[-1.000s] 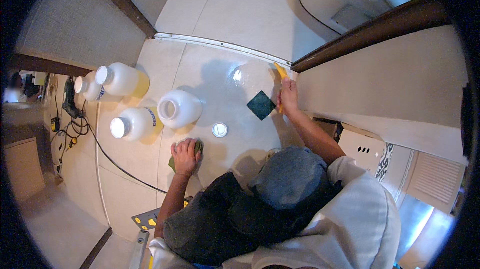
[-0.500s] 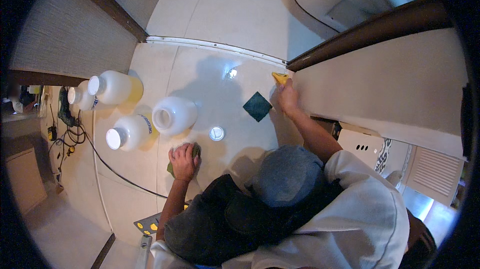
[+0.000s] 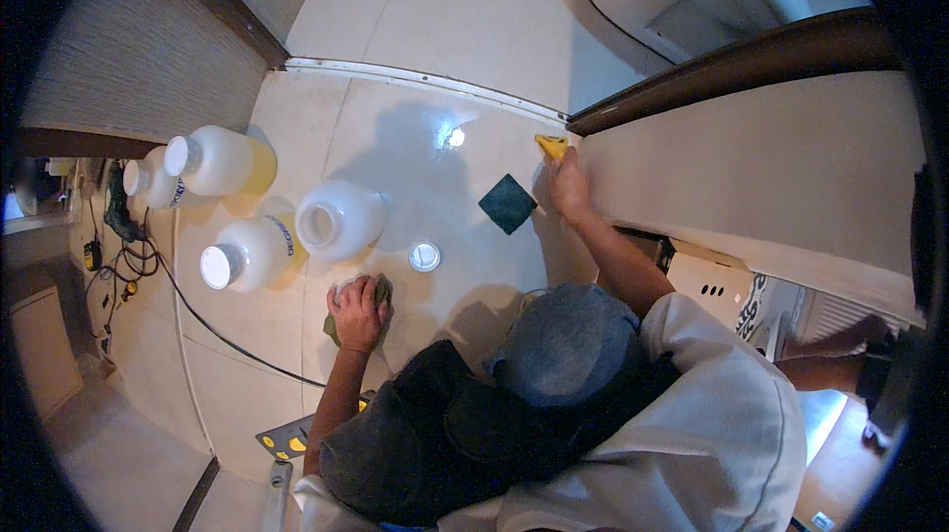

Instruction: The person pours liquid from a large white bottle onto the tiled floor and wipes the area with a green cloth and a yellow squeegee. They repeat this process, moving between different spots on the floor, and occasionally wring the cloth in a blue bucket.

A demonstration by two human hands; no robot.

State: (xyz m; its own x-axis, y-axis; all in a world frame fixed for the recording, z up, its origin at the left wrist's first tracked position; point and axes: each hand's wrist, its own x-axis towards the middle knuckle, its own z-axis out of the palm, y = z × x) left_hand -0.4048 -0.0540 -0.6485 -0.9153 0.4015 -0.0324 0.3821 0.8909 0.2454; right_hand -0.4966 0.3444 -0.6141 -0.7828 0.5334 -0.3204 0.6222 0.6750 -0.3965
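While the left hand (image 3: 358,312) clutches a green cloth (image 3: 379,292), the right hand (image 3: 569,186) grips a yellow scraper (image 3: 552,146).

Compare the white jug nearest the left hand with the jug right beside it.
The nearest jug has its mouth open, with a loose round cap lying on the floor beside it; the neighbouring jug is capped. The neighbour shows yellowish liquid; the open one looks plain white. Both are white plastic.
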